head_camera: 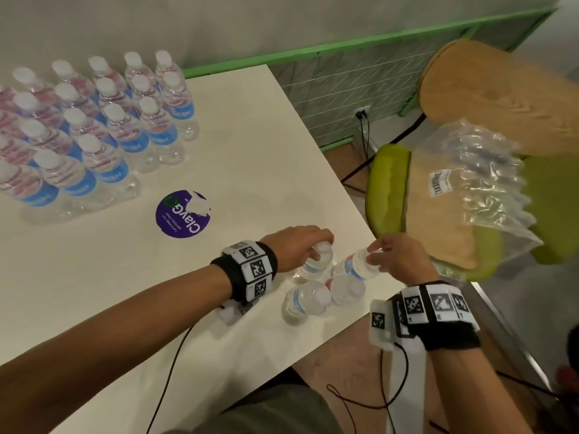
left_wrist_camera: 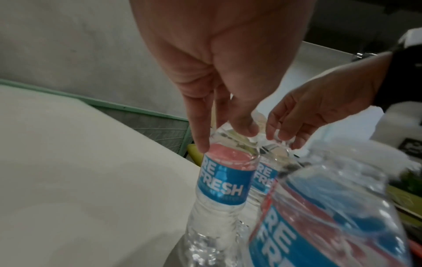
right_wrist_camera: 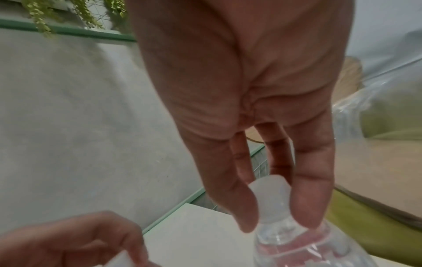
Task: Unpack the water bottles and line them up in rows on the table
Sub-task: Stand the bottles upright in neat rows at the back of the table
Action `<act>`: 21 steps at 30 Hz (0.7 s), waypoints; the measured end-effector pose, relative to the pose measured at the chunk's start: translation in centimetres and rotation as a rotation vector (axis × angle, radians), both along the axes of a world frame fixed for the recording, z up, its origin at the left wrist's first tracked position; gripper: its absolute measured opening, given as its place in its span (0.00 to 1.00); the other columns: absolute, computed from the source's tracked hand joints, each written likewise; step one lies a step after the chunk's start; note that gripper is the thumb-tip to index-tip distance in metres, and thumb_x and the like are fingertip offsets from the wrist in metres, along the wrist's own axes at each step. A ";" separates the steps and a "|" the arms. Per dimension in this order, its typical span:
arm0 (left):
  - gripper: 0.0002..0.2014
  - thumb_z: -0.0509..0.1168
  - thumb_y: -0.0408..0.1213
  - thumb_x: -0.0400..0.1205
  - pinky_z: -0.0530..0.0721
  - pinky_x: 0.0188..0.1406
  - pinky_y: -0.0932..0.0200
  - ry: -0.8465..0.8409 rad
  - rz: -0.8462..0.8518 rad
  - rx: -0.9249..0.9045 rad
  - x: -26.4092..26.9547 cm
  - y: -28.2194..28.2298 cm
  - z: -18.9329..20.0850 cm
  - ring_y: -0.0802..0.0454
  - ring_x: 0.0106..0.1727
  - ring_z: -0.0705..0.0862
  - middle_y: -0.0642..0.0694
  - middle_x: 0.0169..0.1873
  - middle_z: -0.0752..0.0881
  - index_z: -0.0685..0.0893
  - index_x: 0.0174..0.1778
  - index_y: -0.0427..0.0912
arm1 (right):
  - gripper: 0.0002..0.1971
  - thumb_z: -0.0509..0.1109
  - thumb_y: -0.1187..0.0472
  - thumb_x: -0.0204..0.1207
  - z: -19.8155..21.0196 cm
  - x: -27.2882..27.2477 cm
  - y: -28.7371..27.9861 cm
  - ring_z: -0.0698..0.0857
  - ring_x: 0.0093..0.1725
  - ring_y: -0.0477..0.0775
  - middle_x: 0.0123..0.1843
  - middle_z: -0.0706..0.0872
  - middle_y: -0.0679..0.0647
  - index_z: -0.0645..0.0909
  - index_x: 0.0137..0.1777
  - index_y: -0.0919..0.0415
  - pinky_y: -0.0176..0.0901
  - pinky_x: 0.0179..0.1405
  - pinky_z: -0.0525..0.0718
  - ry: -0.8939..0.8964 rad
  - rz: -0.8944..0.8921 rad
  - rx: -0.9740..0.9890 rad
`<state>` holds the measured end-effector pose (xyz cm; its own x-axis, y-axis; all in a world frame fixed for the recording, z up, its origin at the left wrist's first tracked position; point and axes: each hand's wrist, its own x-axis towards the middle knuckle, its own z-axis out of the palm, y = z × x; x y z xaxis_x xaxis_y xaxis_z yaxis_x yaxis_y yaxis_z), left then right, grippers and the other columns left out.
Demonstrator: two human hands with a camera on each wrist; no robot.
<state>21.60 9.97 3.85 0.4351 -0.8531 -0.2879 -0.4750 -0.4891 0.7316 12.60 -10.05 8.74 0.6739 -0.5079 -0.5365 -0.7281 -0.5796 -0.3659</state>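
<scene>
Bottles of water stand in a cluster of four at the near right corner of the white table (head_camera: 250, 145), long axes roughly upright, white caps up. The left hand (head_camera: 300, 245) reaches down over the far-left bottle (head_camera: 315, 264) of the cluster, fingers curled round its neck and cap; from the left wrist the fingertips (left_wrist_camera: 202, 142) lie on the clear shoulder just above the blue label reading "RE FRESH". The right hand (head_camera: 398, 258) pinches the cap of the far-right bottle (head_camera: 357, 266), which leans with its top tipped toward the table's right edge; in the right wrist view thumb and fingers close on the white cap (right_wrist_camera: 269, 196) from both sides. Two more bottles (head_camera: 308, 300) stand just nearer the front edge, touching or nearly touching each other and the held pair.

Across the tabletop, at its far left corner, a block of standing bottles (head_camera: 94, 136) is ranged in rows, caps up, blue labels facing the near edge. Between that block and the cluster a round purple sticker (head_camera: 181, 214) lies flat on the surface.

Both wrists wear black bands with white marker blocks, thin cables trailing from them. Beyond the right edge stands a green chair (head_camera: 388, 189) with a wooden back; crumpled clear plastic wrap (head_camera: 482, 183) with a white label rests on its seat. A grey wall with a green-framed wire grid runs behind the table.
</scene>
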 end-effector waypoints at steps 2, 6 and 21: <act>0.14 0.60 0.27 0.80 0.77 0.51 0.55 0.019 0.121 -0.014 1.4 1.5 0.1 0.48 0.49 0.80 0.46 0.54 0.83 0.75 0.59 0.47 | 0.05 0.75 0.65 0.67 0.7 1.8 0.2 0.86 0.38 0.57 0.44 0.89 0.59 0.87 0.42 0.57 0.44 0.40 0.83 -0.020 0.074 -0.018; 0.12 0.64 0.32 0.80 0.77 0.52 0.51 0.069 0.395 -0.020 5.0 6.2 1.3 0.44 0.50 0.81 0.43 0.51 0.85 0.78 0.59 0.43 | 0.06 0.74 0.65 0.68 2.4 7.1 2.3 0.85 0.42 0.55 0.46 0.88 0.56 0.87 0.44 0.56 0.41 0.38 0.81 -0.028 0.320 -0.029; 0.13 0.65 0.33 0.79 0.72 0.44 0.56 -0.132 0.947 0.118 15.1 20.0 1.7 0.42 0.51 0.80 0.39 0.54 0.82 0.78 0.59 0.46 | 0.17 0.67 0.72 0.72 0.9 25.9 18.2 0.80 0.63 0.58 0.63 0.83 0.59 0.87 0.58 0.61 0.34 0.53 0.72 -0.186 0.931 0.028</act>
<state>36.71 30.01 5.54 0.9634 -0.1005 -0.2486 0.0794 -0.7787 0.6224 38.48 8.17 9.59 0.8774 0.2883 -0.3835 0.0938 -0.8870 -0.4521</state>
